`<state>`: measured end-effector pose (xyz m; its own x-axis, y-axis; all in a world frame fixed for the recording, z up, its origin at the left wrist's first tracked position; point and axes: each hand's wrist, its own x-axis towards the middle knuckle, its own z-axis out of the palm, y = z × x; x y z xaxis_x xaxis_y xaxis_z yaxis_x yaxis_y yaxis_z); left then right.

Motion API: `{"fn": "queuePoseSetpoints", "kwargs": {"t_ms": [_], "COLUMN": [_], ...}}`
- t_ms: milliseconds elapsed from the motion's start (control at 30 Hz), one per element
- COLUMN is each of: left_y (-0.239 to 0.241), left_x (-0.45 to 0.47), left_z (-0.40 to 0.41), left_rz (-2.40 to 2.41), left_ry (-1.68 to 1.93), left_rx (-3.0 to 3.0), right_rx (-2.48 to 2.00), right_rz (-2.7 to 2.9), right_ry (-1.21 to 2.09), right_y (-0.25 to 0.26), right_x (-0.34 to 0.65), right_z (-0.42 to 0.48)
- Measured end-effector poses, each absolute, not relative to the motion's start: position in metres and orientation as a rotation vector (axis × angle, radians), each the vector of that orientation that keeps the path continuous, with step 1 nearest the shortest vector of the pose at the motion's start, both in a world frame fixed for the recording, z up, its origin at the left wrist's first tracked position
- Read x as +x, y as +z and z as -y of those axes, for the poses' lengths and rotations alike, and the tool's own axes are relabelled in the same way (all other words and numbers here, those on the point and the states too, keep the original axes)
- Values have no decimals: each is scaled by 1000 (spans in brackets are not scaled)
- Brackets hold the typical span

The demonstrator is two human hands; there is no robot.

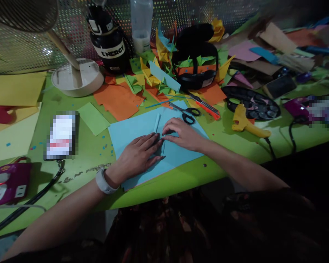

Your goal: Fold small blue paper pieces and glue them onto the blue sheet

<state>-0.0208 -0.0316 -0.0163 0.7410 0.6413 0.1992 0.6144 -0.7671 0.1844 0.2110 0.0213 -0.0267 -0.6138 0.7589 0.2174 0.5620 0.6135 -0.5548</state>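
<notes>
A light blue paper sheet (181, 153) lies on the green table in front of me. My left hand (138, 155) rests flat on it, fingers stretched out and palm down. Close to those fingertips, my right hand (178, 134) is bent, thumb and fingers drawn together low over the sheet. Whatever is between them is too small to make out. A narrow blue paper piece (163, 147) with a dark edge shows between the two hands. Just beyond the left fingers lies a small rolled blue paper tube (157, 123). Black-handled scissors (188, 112) lie at the sheet's far edge.
Right of the sheet are an orange cutter (211, 112) and a yellow glue gun (244, 122). A phone (60, 135) and green paper (93, 117) lie left. Behind stand a fan base (84, 82), a black bottle (109, 47) and heaped folded paper (153, 73).
</notes>
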Motion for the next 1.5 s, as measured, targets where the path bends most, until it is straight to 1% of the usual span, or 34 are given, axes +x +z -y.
{"fn": "queuePoseSetpoints", "kwargs": {"t_ms": [333,600,733,900,1167,1367,1500], "left_y": [-15,-13,-14,-15,-16,-15,-13], "left_x": [-21,-21,-21,-21,-21,-20,-20], "left_z": [31,31,31,31,32,35,36], "left_rz": [-1020,-1019,-1013,-1026,-1037,-1101,-1190], "left_ry": [442,455,461,457,482,401,366], "left_rx": [2740,2741,2723,2748,2802,2894,2910], "right_rx": [-879,-892,-965,-1170,-1292,-1300,-1316], "right_rz": [2441,2420,2390,2381,2332,2345,2311], "right_ry": [718,558,480,435,481,461,525], "right_y": [-25,-30,-29,-27,-23,-22,-23], "right_x": [222,215,211,206,200,198,198], "right_z": [-32,-28,-21,-16,-12,-11,-12]}}
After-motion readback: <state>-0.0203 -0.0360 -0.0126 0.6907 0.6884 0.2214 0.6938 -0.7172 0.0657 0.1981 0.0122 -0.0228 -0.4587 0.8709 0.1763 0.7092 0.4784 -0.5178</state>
